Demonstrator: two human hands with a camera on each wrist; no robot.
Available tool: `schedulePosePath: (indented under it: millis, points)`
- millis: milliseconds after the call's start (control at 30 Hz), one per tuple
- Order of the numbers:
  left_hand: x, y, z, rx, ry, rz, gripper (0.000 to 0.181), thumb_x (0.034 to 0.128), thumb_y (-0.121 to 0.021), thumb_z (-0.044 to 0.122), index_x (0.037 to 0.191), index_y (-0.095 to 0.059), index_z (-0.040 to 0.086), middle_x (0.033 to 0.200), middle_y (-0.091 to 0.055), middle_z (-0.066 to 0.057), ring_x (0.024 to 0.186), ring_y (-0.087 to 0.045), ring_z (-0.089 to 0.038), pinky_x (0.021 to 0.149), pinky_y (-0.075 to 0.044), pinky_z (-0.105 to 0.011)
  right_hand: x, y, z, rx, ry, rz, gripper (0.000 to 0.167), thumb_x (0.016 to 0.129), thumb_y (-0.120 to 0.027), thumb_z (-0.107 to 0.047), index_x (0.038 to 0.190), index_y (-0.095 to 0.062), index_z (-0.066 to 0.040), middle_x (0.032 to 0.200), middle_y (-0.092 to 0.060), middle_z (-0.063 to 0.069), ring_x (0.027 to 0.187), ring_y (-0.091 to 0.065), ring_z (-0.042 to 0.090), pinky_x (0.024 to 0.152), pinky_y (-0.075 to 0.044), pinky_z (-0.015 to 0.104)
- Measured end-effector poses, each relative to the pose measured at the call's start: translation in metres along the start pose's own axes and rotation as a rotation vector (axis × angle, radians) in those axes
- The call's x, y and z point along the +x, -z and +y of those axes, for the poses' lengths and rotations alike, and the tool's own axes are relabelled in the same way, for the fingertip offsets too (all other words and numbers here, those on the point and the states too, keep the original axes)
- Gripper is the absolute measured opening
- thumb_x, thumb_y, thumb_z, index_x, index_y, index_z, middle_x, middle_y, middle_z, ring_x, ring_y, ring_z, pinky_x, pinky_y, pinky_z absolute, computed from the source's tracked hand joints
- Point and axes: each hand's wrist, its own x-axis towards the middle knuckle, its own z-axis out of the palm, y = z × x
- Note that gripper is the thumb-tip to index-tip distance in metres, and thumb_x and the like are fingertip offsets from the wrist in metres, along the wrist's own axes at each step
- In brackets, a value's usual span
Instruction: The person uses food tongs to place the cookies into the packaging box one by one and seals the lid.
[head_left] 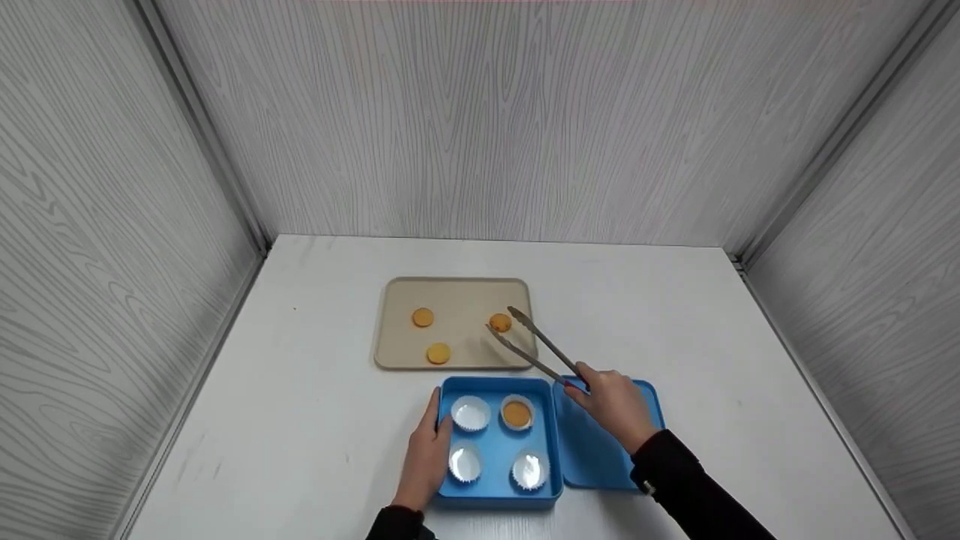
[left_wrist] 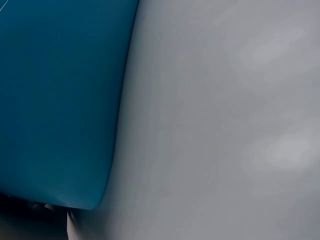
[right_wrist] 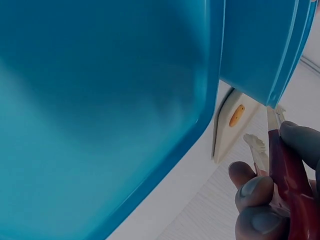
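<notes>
Tray (head_left: 459, 304): between 11 and 12 o'clock from the box (head_left: 497, 503). Box: the left hand (head_left: 427, 459) grips its 9 o'clock wall. Tongs (head_left: 553, 349): the right hand (head_left: 619, 409), nearer the cookie (head_left: 500, 323), holds them spread, long axis 4-to-10 o'clock. Cookie: on the tray, 10 o'clock from that hand, between the tips; contact indeterminable.

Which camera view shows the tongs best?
The head view: both arms of the tongs show, spread, from the right hand to tips by a cookie. The right wrist view shows the red handle close up, partly covered by the hand; the left wrist view shows none.
</notes>
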Motion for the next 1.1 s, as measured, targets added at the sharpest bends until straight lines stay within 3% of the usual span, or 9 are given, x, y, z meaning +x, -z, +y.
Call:
schedulePosePath:
  millis: [167, 367, 900, 1100]
  points:
    - [-0.002, 0.001, 0.000, -0.001, -0.029, -0.002, 0.058, 0.1108, -0.041, 0.022, 0.164, -0.021, 0.007, 0.168, -0.026, -0.015, 0.155, -0.022, -0.034, 0.126, -0.021, -0.054, 0.008, -0.007, -0.003, 0.006, -0.025, -0.019, 0.023, 0.091, -0.080, -0.025, 0.106, -0.072, -0.011, 0.084, -0.075, 0.005, 0.066, -0.067, 0.014, 0.064, -0.062, 0.036]
    - [-0.001, 0.001, 0.001, -0.002, -0.002, 0.001, 0.059, 0.1107, -0.041, 0.024, 0.164, -0.021, 0.009, 0.168, -0.026, -0.014, 0.155, -0.022, -0.032, 0.126, -0.021, -0.053, 0.013, -0.014, -0.006, -0.005, -0.040, -0.031, 0.024, 0.091, -0.080, -0.025, 0.107, -0.072, -0.009, 0.087, -0.076, 0.006, 0.070, -0.069, 0.018, 0.066, -0.063, 0.038]
    - [0.000, 0.001, 0.000, -0.016, -0.001, -0.007, 0.059, 0.1108, -0.040, 0.024, 0.164, -0.020, 0.008, 0.168, -0.025, -0.013, 0.156, -0.021, -0.031, 0.126, -0.021, -0.052, 0.018, -0.022, -0.007, -0.018, -0.051, -0.035, 0.026, 0.092, -0.078, -0.025, 0.111, -0.075, -0.007, 0.088, -0.076, 0.007, 0.075, -0.071, 0.020, 0.072, -0.064, 0.038]
    - [0.000, 0.001, -0.001, -0.015, -0.013, 0.002, 0.059, 0.1108, -0.040, 0.025, 0.164, -0.021, 0.009, 0.168, -0.026, -0.012, 0.155, -0.023, -0.031, 0.126, -0.021, -0.051, 0.017, -0.021, -0.006, -0.018, -0.031, -0.015, 0.015, 0.093, -0.076, -0.022, 0.102, -0.076, -0.010, 0.080, -0.073, 0.004, 0.066, -0.063, 0.016, 0.060, -0.057, 0.033]
